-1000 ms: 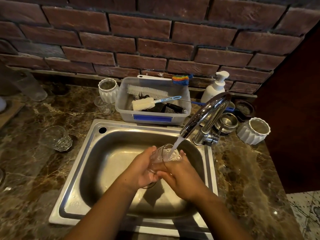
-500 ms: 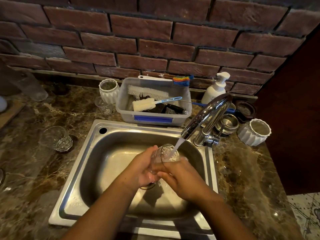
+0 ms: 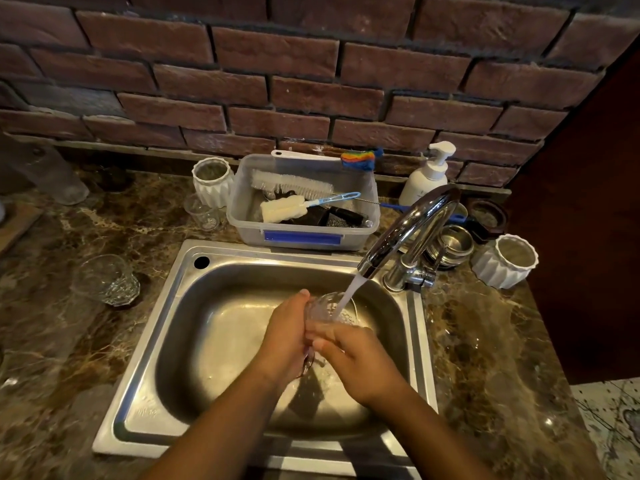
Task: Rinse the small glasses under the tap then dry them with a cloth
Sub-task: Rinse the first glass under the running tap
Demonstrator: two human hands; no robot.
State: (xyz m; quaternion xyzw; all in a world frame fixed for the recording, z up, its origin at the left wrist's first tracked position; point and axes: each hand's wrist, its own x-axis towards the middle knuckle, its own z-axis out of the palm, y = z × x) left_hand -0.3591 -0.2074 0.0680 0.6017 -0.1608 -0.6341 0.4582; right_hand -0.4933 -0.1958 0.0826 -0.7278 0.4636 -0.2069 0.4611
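Note:
Over the steel sink (image 3: 180,299) I hold a small clear glass (image 3: 329,308) under the running tap (image 3: 408,226). Water streams from the spout into the glass's mouth. My left hand (image 3: 287,337) grips its left side and my right hand (image 3: 360,362) wraps it from below and the right. Much of the glass is hidden by my fingers. A second patterned glass (image 3: 105,280) stands on the counter left of the sink. A smaller clear glass (image 3: 202,213) stands near the back, beside a white ribbed cup (image 3: 212,181). No cloth is visible.
A plastic tub (image 3: 304,233) with brushes sits behind the sink. A soap pump bottle (image 3: 424,178), stacked steel bowls (image 3: 452,245) and another white ribbed cup (image 3: 505,261) stand at the back right. A brick wall is behind; a dark panel on the right.
Both hands have kept the glass under the water, shifting it only slightly. The view has edged a little closer and lower.

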